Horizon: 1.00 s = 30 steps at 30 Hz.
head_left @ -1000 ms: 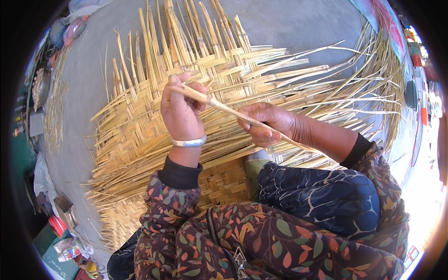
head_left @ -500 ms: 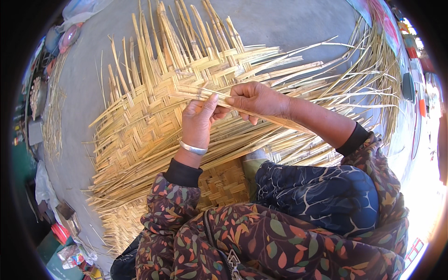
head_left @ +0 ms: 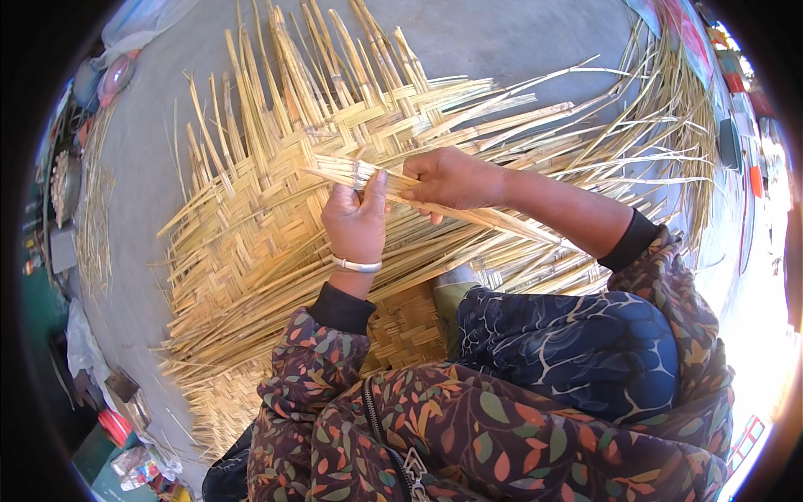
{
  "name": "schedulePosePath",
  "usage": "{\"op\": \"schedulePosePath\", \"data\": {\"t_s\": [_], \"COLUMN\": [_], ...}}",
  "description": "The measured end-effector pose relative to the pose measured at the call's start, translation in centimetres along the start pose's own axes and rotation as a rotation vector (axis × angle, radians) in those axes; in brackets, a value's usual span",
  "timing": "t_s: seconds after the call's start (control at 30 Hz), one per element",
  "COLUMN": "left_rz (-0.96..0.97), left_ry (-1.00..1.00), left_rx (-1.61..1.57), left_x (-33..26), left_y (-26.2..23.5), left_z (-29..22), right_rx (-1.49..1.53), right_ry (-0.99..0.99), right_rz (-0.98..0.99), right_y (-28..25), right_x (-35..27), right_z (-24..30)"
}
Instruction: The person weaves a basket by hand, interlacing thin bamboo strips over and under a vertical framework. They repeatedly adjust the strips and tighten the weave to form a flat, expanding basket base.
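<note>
A small bunch of flattened reed strips (head_left: 341,171) is held above the woven mat, its pale ends pointing left. My left hand (head_left: 358,219), with a silver bangle at the wrist, pinches the bunch near those ends, thumb up. My right hand (head_left: 456,180) grips the same strips just to the right, fingers curled round them. From there the strips trail down to the right over the mat. Beneath lies the half-woven reed mat (head_left: 238,226), with loose reed ends sticking out at its far and right sides.
Loose long reeds (head_left: 268,301) lie across the mat before my knee (head_left: 577,351). A heap of thin reeds (head_left: 669,117) spreads at the far right on the grey floor (head_left: 502,38). Plastic bags (head_left: 84,335) and household items line the left side.
My left hand has turned more upright and its wrist has shifted slightly right. My right hand has moved a little left along the strips. The bunch's ends now look more fanned out.
</note>
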<state>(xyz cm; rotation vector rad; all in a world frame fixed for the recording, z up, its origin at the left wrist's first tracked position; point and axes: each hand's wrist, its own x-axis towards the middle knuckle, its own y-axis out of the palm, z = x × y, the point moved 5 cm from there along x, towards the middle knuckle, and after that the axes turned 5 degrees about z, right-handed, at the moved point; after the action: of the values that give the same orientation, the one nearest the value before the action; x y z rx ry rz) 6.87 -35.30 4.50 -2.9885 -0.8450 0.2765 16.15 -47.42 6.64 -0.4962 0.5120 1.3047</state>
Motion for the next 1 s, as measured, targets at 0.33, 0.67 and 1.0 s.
{"op": "schedulePosePath", "data": {"t_s": [0.33, 0.67, 1.0], "left_rz": [0.252, -0.248, -0.318], "left_ry": [-0.4, -0.015, -0.239], "left_rx": [-0.66, -0.114, -0.451], "left_x": [0.4, 4.2, 6.3], "left_y": [0.4, -8.2, -15.8], "left_z": [1.8, 1.1, 4.4], "right_rx": [0.068, -0.236, -0.769], "right_ry": [0.06, 0.112, -0.014], "right_rz": [0.066, 0.119, 0.031], "right_y": [-0.3, -2.2, -1.3], "right_x": [0.1, -1.1, -1.9], "right_z": [-0.7, -3.4, -2.0]}}
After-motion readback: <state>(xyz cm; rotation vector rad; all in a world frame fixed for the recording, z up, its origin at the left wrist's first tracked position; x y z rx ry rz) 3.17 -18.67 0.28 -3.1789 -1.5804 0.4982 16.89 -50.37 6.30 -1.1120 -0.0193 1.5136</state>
